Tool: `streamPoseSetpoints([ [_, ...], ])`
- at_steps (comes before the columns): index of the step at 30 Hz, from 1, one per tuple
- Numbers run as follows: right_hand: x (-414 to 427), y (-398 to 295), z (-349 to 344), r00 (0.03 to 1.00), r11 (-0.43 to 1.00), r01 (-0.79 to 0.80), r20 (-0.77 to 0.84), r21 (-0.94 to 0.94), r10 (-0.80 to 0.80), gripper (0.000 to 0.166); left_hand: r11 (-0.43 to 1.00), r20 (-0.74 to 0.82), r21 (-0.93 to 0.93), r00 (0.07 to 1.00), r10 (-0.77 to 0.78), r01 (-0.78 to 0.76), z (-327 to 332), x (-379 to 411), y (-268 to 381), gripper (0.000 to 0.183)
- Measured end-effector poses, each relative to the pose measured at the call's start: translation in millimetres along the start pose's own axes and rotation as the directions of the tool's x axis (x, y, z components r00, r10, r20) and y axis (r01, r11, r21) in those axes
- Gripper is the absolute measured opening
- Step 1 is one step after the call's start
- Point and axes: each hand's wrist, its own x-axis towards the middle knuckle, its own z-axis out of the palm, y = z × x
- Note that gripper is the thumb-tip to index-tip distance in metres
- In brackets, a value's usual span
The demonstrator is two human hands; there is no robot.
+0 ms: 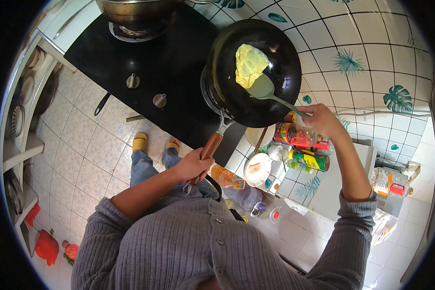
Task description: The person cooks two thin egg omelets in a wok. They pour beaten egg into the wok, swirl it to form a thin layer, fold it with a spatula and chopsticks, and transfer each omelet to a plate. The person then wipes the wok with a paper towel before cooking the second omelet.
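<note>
A black wok [232, 105] is tilted over the right burner of the gas stove, its dark inside turned toward me. My left hand [192, 165] grips its brown wooden handle [211, 145]. In my right hand [322, 119] is the handle of a grey-green spatula [264, 88], whose blade reaches into the wok. The blade touches the lower edge of a folded yellow sheet of what looks like cooked egg [251, 65]. The egg lies on the wok's inner wall, and part of it may rest on the blade; I cannot tell.
A metal pot [137, 12] stands on the left burner of the black stove top [130, 54]. Right of the stove are a white plate [257, 169], chopsticks [261, 139], sauce bottles [288, 134] and a green-labelled jar [310, 160]. Large plastic bottles [244, 197] stand lower down. Shelves [25, 148] line the left.
</note>
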Motion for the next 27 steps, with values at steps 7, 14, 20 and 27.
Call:
streamPoseSetpoints([
  [7,-14,-22,4,0.99,0.984,-0.111,0.108,0.14,0.096,0.038,1.0,-0.003,-0.005,1.0,0.007,-0.007,-1,-1,4,0.017],
  [14,-19,-15,18,0.987,0.966,-0.109,0.14,0.235,0.077,0.039,1.0,-0.022,-0.007,0.999,0.027,-0.027,-1,1,2,0.017],
  [20,-7,-32,34,0.995,0.904,-0.1,0.033,0.416,0.095,0.035,0.999,-0.014,-0.027,0.999,0.034,-0.034,4,3,-5,0.016],
  [27,-21,-51,36,0.981,0.81,-0.195,0.09,0.554,0.175,0.038,0.998,-0.044,-0.008,0.997,0.06,-0.061,3,9,-14,0.016],
])
